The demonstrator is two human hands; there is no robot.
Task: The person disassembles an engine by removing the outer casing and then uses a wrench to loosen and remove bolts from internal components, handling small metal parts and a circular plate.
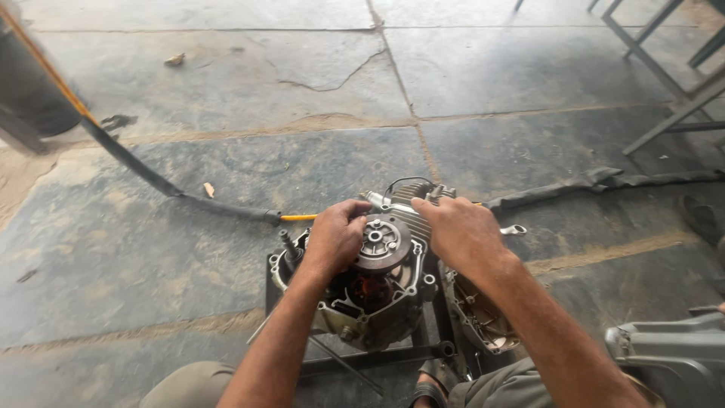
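Note:
A small motorcycle engine (377, 291) sits on a dark metal stand (423, 351) on the stone floor in front of me. Its side cover is off, showing a round metal flywheel (380, 243) and copper windings below it. My left hand (334, 236) grips the left edge of the flywheel. My right hand (459, 230) rests on the finned cylinder (411, 217) at the flywheel's right edge, fingers curled over it. Whether the right hand clasps the flywheel itself I cannot tell.
A removed engine cover (483, 321) lies to the right of the stand. A black hose with a yellow tip (196, 200) runs in from the left. A spanner (513, 229) lies beyond my right hand. A grey plastic panel (672, 359) is at bottom right, metal frame legs (664, 75) at top right.

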